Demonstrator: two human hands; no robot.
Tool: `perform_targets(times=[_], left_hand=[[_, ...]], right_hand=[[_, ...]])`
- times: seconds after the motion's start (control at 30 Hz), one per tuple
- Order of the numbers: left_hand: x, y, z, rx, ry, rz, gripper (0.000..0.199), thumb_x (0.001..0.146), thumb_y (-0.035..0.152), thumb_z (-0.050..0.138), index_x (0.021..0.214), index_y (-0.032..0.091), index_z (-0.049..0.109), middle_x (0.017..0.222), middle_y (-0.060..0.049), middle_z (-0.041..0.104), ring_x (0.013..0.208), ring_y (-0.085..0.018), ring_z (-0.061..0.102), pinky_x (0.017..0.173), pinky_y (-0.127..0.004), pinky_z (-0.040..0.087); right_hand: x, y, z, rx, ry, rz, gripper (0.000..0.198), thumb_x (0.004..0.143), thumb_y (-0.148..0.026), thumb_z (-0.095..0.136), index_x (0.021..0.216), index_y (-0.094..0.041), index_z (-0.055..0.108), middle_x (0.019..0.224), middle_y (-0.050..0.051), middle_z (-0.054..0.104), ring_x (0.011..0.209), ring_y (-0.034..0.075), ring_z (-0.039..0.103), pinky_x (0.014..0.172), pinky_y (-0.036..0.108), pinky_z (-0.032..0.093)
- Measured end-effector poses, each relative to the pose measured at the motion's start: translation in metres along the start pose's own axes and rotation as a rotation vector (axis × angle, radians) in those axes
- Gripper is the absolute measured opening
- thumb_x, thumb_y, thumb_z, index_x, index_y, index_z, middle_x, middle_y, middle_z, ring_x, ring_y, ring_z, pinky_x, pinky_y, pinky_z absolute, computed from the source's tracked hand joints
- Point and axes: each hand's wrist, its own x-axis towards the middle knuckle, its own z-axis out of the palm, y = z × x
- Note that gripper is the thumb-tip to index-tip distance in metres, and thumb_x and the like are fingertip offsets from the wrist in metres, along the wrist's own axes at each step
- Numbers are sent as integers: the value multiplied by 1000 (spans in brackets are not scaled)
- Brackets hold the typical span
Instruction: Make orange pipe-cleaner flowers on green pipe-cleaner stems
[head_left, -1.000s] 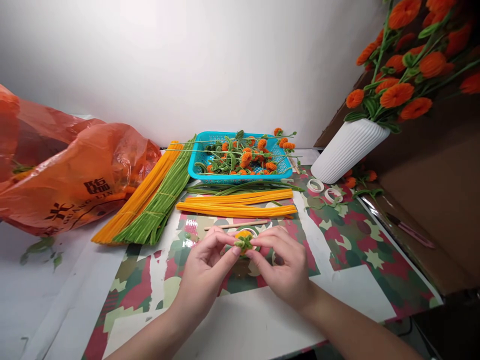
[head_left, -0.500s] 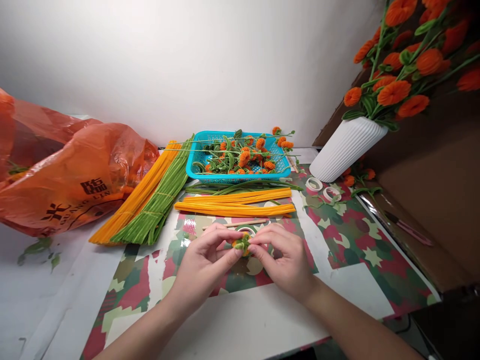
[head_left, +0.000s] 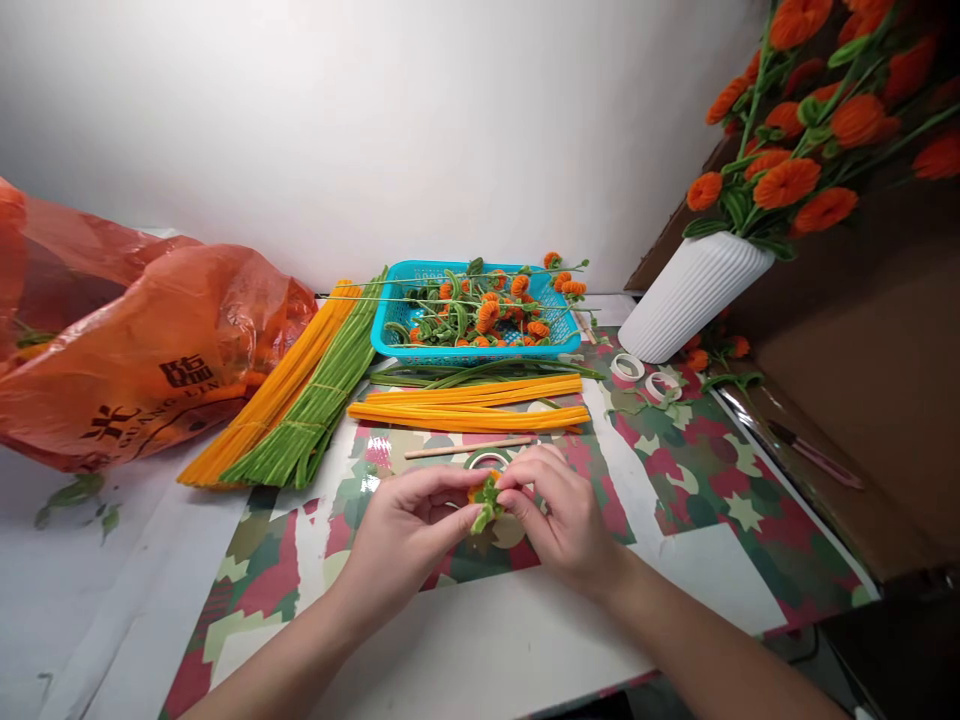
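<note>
Between my two hands is a small pipe-cleaner flower (head_left: 487,500), orange-yellow with green parts facing me. My left hand (head_left: 412,515) pinches its left side between thumb and fingers. From the right, my right hand (head_left: 559,515) grips the green part with thumb and forefinger. Just beyond the flower lies a roll of tape (head_left: 487,461), partly hidden by the hands. A thin wooden stick (head_left: 466,449) rests behind it. Farther back are loose yellow pipe cleaners (head_left: 472,418) in a flat bunch, with dark green ones (head_left: 480,376) behind.
A blue basket (head_left: 480,353) holds orange flowers and green stems. Bundles of orange-yellow (head_left: 262,390) and green pipe cleaners (head_left: 307,400) lie left, beside an orange plastic bag (head_left: 150,350). At right stand a white vase (head_left: 690,300) of flowers, tape rings (head_left: 627,368) and a craft knife (head_left: 817,457).
The flower has been tilted, so its green part now points lower toward me. My right hand's fingers have shifted slightly left; both hands keep their hold.
</note>
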Motion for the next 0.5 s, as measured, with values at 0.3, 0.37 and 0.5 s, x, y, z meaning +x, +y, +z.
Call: perform_targets(times=[0.3, 0.37, 0.5], left_hand=[[-2, 2, 2, 77, 17, 4, 17, 68, 18, 75, 85, 19, 77, 67, -2, 74, 61, -17, 69, 56, -23, 58], [-2, 1, 1, 86, 15, 13, 17, 68, 18, 75, 85, 19, 77, 68, -2, 74, 61, -17, 69, 56, -23, 58], [-3, 2, 2, 99, -1, 35, 17, 70, 18, 74, 87, 18, 74, 69, -2, 73, 64, -18, 70, 58, -25, 59]], right_hand=[[-2, 4, 3, 85, 28, -31, 9, 92, -15, 51, 86, -20, 56, 76, 4, 59, 71, 15, 55, 63, 28, 47], [-1, 3, 4, 108, 28, -22, 9, 91, -13, 52, 85, -19, 56, 75, 3, 59, 70, 15, 55, 63, 27, 47], [-1, 3, 5, 122, 36, -15, 10, 90, -12, 52, 85, -19, 56, 75, 3, 59, 70, 14, 54, 62, 27, 47]])
